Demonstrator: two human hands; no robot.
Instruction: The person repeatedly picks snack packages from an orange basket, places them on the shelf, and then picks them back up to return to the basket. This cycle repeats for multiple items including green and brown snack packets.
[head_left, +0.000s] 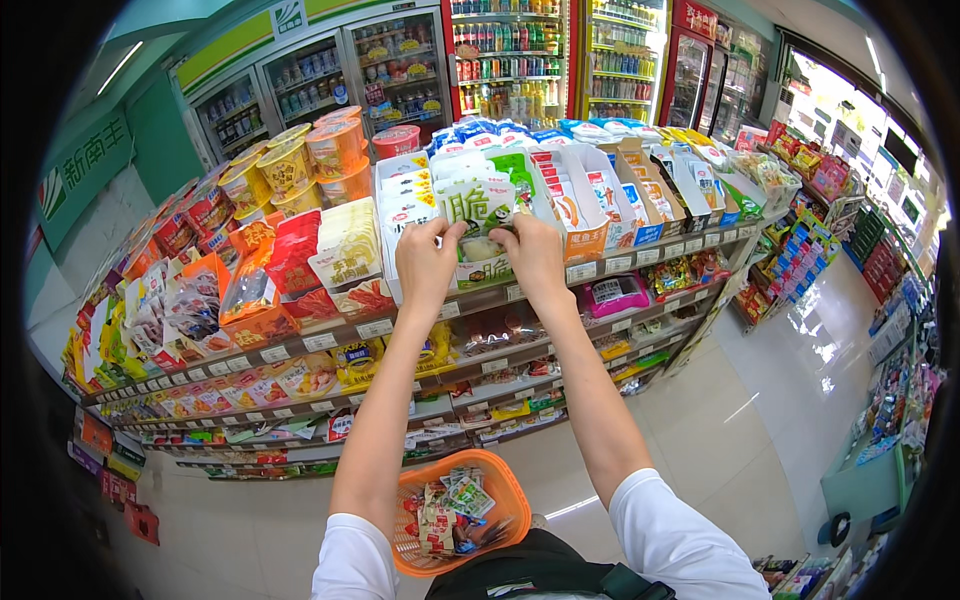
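Note:
Both arms reach out to the top shelf of a snack rack. My left hand (426, 262) pinches the left edge of a white and green snack packet (478, 206) with thumb and forefinger. At the packet's right edge, my right hand (531, 255) grips it the same way. The packet stands upright in an open display box (484, 274) of similar packets. White packets in a box (405, 199) stand just left of it, and a box of red and white packets (562, 187) is to the right. Below my arms, an orange plastic basket (517, 495) holds several small snack packets.
Instant noodle cups (289, 169) are stacked at the back left. Boxed snacks (259, 300) line the shelf's left part. The price-tag edge (450, 309) runs along the front. Drinks fridges (510, 64) stand behind, and another snack rack (806, 255) is at the right.

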